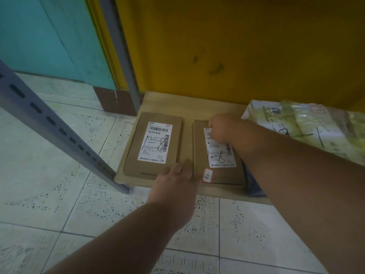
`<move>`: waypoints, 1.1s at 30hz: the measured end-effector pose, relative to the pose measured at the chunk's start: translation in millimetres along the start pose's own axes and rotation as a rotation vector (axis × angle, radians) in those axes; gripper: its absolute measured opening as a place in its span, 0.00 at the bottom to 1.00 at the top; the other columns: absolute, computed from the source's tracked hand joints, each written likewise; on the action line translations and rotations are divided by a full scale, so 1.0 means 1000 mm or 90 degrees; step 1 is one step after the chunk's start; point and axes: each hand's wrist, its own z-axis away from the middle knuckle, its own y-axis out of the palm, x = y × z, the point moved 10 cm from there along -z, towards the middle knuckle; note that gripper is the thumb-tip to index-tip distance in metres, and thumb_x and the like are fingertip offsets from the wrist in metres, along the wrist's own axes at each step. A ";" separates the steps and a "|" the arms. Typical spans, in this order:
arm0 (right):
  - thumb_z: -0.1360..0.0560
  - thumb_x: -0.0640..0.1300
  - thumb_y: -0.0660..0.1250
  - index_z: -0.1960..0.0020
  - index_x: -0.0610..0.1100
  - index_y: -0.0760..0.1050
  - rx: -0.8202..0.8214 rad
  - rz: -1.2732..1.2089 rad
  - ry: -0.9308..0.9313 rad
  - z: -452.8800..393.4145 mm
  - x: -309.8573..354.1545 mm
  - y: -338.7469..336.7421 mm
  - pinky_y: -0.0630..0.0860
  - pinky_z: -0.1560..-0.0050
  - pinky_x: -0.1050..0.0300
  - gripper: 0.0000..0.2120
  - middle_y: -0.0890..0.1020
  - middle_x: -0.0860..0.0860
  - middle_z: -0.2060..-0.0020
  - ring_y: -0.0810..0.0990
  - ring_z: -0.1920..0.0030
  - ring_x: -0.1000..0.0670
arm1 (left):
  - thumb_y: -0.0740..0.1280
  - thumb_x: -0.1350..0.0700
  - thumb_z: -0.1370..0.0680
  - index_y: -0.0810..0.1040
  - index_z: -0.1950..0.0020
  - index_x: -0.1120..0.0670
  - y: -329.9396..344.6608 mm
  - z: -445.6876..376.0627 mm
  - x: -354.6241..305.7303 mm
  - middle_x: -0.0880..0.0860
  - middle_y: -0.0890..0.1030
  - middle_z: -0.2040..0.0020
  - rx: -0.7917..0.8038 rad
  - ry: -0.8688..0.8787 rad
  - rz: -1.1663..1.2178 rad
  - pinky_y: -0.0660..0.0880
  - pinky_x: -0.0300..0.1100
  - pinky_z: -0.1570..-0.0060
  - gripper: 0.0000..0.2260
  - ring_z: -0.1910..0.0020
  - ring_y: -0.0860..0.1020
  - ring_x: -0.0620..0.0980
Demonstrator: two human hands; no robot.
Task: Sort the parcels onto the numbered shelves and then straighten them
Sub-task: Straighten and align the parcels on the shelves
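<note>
Left hand [174, 186]: flat and loose, fingers touching the right box [218, 173] near edge.
Right hand [227, 128]: on that box's label; grip unclear.
Left box [154, 143]: flat on shelf [189, 113].

Dim, flat indoor light with a greenish-yellow cast; no clear source shows. Shadows stay soft and faint. The plastic-wrapped bundle [308, 125] at right smears with motion blur. Wide-angle distortion bends the grey shelf upright [59, 123] near the edges.

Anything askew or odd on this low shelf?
Mildly: the right flat parcel sits slightly rotated against the left flat parcel. The right hand rests on it. No damage shows.
</note>
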 end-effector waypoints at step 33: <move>0.21 0.49 0.63 0.31 0.47 0.69 -0.151 -0.103 -0.045 0.073 0.002 -0.029 0.76 0.44 0.44 0.20 0.71 0.42 0.36 0.75 0.40 0.39 | 0.60 0.51 0.20 0.66 0.26 0.47 -0.010 0.008 0.014 0.47 0.69 0.31 0.036 -0.056 0.109 0.65 0.48 0.29 0.21 0.32 0.66 0.49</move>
